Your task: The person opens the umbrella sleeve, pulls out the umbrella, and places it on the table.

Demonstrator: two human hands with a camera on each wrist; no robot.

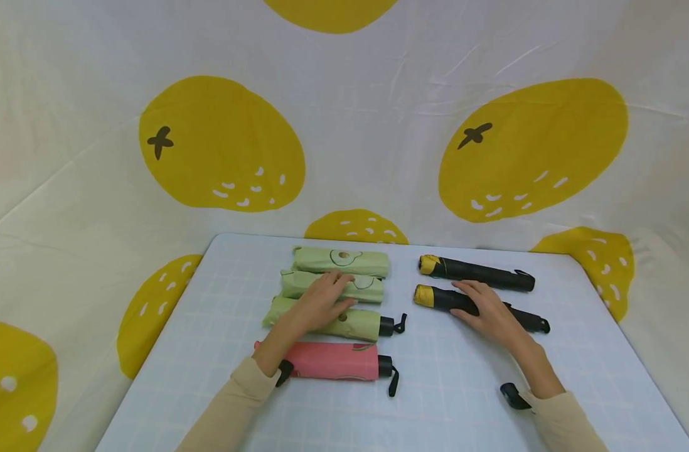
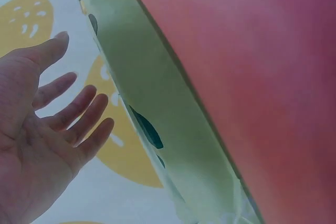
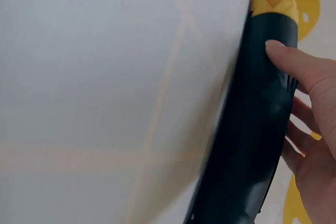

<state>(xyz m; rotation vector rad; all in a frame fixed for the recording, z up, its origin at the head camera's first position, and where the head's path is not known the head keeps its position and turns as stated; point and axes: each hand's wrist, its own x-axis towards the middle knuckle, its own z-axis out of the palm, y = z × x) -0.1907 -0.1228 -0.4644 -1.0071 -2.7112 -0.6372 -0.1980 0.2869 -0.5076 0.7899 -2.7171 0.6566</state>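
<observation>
My left hand is over the folded green umbrellas, its fingers spread above the middle green umbrella and its palm by the nearer green umbrella. In the left wrist view its fingers are apart with nothing between them. My right hand straddles the nearer folded black umbrella, which has a yellow end. In the right wrist view, the thumb lies on the black umbrella, and the other fingertips go out of sight behind its far side.
A folded pink umbrella lies nearest on the left, partly under the left forearm. The farthest green umbrella and another black umbrella lie toward the back of the white table. A fruit-patterned curtain hangs behind.
</observation>
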